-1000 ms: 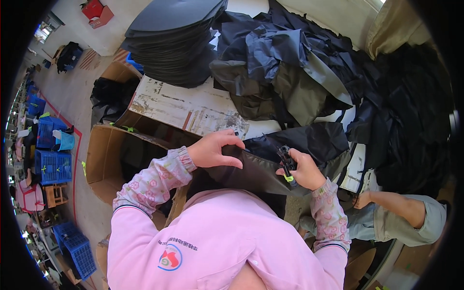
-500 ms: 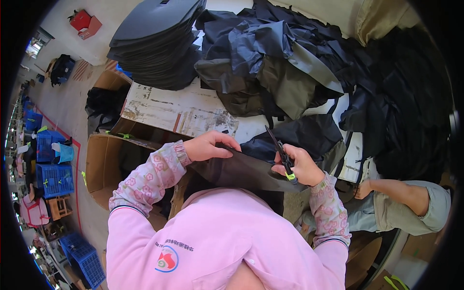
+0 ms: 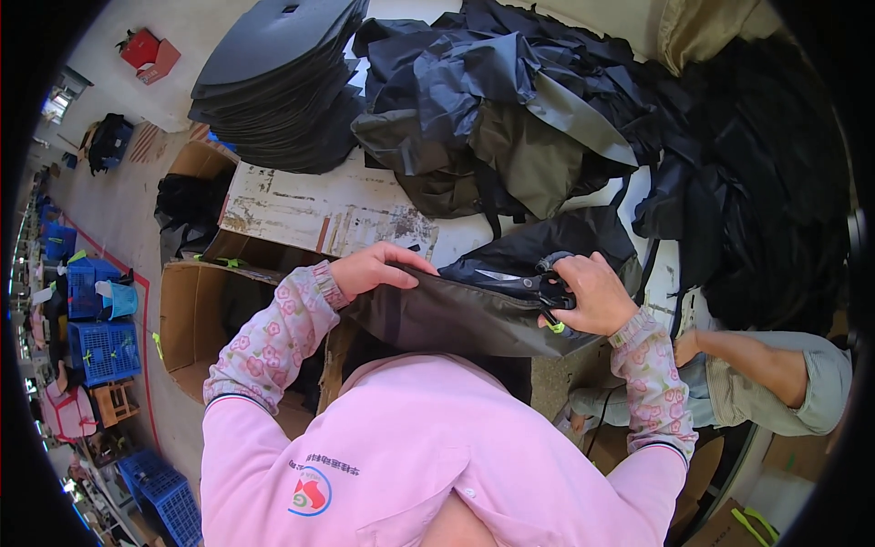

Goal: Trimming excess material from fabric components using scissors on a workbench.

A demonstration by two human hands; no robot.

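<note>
My left hand (image 3: 381, 273) pinches the upper edge of a dark olive-grey fabric piece (image 3: 447, 317) that hangs over the table's near edge in front of me. In my right hand (image 3: 594, 296) is a pair of black-handled scissors (image 3: 527, 284), fingers in the loops. The blades are parted and point left along the fabric's upper edge; whether they touch it I cannot tell. A yellow-green tie hangs from the handle. Just behind the scissors, black fabric (image 3: 583, 239) lies on the worn white table (image 3: 305, 205).
A tall stack of dark flat panels (image 3: 273, 100) stands at the table's far left, beside heaped dark fabric (image 3: 510, 118). Open cardboard boxes (image 3: 191, 319) flank the table at left. A co-worker's arm (image 3: 752, 360) reaches in at right. Blue crates (image 3: 105, 351) line the floor farther left.
My right hand has turned the scissors from pointing up and away to pointing left, and their blades have opened. My left hand still grips the fabric edge, slightly farther left in view.
</note>
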